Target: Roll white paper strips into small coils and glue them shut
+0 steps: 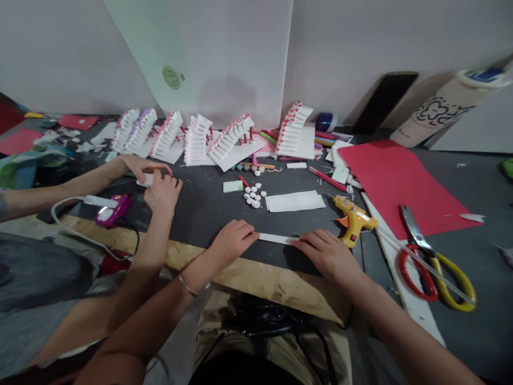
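The left hand's fingertips [245, 232] are curling together and pinching the left end of a white paper strip [276, 238] against the dark table [208, 208]. The right hand's fingers [308, 244] are lying nearly flat and close together, their tips pressing on the strip's right end. Whether the right thumb is touching the paper, I cannot tell. The strip is lying straight between the left hand [232, 241] and the right hand [331, 255], just past the brown board edge [260, 279] at 6 o'clock.

Judging by this, the strip is being held taut and flattened at both ends. Any crease or glue line would call for one end staying pinned while the other hand lets go.

A yellow glue gun [355, 219] is resting at 1 o'clock of the right hand, and scissors [430, 267] are lying at 3 o'clock. White discs [253, 197] and a white card [295, 201] are sitting at 12 o'clock of the strip. Paper staircase models [196, 140] are standing farther off. At 10 o'clock, a co-worker's hands [160, 188] are gripping a small white piece beside a pink glue gun [114, 209].
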Tool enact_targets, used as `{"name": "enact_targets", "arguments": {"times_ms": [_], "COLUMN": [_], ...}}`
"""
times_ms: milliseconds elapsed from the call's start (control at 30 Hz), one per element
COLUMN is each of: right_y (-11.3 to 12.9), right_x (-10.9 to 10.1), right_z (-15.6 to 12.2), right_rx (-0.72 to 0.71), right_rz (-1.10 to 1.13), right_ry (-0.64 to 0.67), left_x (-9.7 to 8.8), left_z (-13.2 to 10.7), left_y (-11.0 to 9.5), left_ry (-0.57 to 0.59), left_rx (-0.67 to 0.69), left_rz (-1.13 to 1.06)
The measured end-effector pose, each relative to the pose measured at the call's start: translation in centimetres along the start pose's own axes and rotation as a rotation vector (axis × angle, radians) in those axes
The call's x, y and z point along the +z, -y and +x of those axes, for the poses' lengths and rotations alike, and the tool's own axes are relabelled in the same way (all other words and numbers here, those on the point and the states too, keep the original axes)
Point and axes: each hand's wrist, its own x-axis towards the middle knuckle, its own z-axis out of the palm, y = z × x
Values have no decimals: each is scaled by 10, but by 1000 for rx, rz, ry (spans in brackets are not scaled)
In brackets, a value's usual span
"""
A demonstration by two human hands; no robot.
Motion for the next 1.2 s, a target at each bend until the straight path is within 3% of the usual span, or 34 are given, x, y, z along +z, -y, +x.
{"name": "enact_targets", "arguments": {"times_ms": [300,733,967,1200], "right_y": [-2,0,-2,-4], "right_x": [15,10,11,4], "right_z": [-11,-6,-1,4], "right_rx": [139,258,390,492], "right_rz": [129,187,232,203], "right_ry": [-57,-79,-90,38], "left_x": [4,0,-13,-17], "left_z": [-9,-6,12,22], "left_y": [-6,-4,-8,-4], "left_ry": [83,64,262,348], "left_rx": [-273,-400,-626,-645], "left_rz": [-267,-432,-409,-414]}}
